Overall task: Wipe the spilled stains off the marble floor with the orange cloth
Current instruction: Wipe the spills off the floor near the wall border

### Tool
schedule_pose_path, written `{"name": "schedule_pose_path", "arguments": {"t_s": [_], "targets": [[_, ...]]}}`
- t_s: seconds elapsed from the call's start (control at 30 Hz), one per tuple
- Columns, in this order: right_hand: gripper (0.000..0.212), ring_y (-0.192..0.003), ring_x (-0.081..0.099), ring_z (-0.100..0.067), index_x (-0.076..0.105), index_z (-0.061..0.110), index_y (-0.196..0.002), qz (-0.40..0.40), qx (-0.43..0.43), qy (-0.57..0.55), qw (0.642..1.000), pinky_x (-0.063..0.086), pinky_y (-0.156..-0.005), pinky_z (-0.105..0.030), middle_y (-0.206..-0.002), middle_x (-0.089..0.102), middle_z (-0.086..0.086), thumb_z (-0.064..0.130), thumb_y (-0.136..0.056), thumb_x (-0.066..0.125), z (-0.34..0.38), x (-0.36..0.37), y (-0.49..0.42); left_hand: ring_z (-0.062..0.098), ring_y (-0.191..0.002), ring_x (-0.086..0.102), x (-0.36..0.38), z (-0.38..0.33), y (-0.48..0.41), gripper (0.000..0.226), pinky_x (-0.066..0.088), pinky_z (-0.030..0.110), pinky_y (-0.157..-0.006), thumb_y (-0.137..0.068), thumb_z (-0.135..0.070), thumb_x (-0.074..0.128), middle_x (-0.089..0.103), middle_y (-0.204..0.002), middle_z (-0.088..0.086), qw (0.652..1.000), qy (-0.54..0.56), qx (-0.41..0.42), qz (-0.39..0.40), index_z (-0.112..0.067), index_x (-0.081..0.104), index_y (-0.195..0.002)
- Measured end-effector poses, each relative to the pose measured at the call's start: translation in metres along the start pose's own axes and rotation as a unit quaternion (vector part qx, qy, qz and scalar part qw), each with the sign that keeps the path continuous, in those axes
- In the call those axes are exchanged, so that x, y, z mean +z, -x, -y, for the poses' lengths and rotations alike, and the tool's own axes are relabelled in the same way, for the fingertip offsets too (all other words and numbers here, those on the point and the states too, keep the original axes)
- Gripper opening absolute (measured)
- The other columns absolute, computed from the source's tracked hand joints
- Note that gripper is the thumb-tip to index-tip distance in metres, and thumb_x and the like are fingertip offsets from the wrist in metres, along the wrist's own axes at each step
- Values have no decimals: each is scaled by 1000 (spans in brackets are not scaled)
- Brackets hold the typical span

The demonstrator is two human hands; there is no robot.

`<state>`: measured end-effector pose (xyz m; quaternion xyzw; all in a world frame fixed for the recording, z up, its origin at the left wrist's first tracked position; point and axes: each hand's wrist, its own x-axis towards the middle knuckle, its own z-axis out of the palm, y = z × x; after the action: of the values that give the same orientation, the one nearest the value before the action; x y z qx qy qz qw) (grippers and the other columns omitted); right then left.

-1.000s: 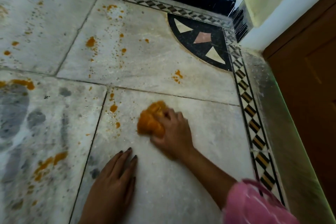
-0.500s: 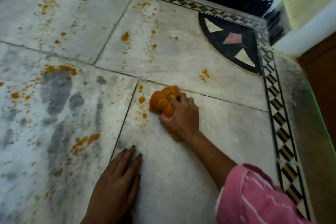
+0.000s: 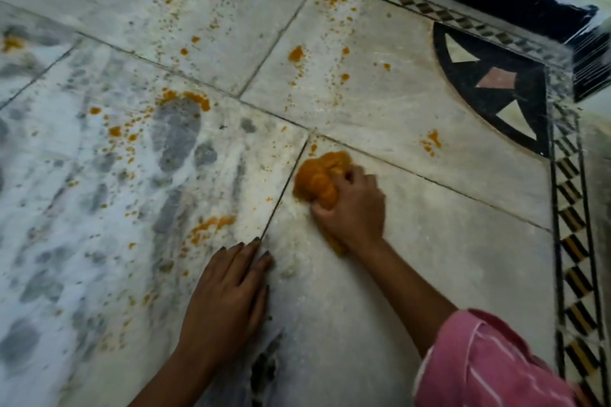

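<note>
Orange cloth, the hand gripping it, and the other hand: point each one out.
Orange cloth (image 3: pixel 315 180): head view, bunched part ahead of the knuckles.
Right hand (image 3: pixel 355 208): head view, back of the hand gripping the cloth.
Left hand (image 3: pixel 228 294): head view, back of the flat hand.

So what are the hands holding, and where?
The right hand grips the bunched orange cloth round its middle. The left hand holds nothing, resting flat on the floor.

Bunched orange cloth (image 3: pixel 319 178) on marble floor (image 3: pixel 446 258) by tile joint, orange stains (image 3: pixel 297 54) beyond.
</note>
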<state>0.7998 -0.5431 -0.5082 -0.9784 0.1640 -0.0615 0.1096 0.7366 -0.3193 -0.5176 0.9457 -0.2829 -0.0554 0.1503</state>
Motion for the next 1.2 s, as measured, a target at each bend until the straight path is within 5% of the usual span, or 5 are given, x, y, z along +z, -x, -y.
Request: {"name": "schedule_pose_path", "arguments": {"t_s": [0.17,0.43,0.73,1.03,1.2], "targets": [[57,-85,56,-31,64,29,-106,50,-208,-46,976,49,-71,-39,-112,61,-9,57,-58,54,-12,-10,87,32,-114,55,-1,7,8,46,29,42,-103,-90,-33,36,55,-131,14,1000,-4,-10,-14,-11,62,-120],[52,-103,49,-36,63,25,-107,-16,56,7,998,44,-78,-42,-118,52,-9,57,-66,59,-17,-3,-21,33,-116,53,-4,4,9,55,30,44,-103,-96,-36,20,54,-131,16,999,-16,-14,-25,-9,63,-118],[57,-90,53,-31,64,26,-108,59,-226,-47,971,45,-75,-38,-116,58,-9,59,-63,52,9,0,52,31,-122,47,-10,19,24,47,24,44,-108,-95,-37,30,53,-133,14,999,-21,-29,-35,-15,63,-121],[55,-105,47,-37,60,22,-112,-20,36,22,999,41,-81,-42,-125,50,-11,57,-70,59,9,10,-67,31,-126,44,-5,20,26,42,26,45,-109,-91,-32,39,52,-134,14,997,-13,-22,-68,-13,63,-119],[56,-106,45,-35,58,22,-116,38,-123,-13,992,37,-86,-42,-130,47,-10,55,-70,58,71,24,-30,32,-125,41,-6,19,38,43,19,43,-110,-89,-32,39,50,-135,16,997,-18,-46,-66,-15,63,-120]]}}
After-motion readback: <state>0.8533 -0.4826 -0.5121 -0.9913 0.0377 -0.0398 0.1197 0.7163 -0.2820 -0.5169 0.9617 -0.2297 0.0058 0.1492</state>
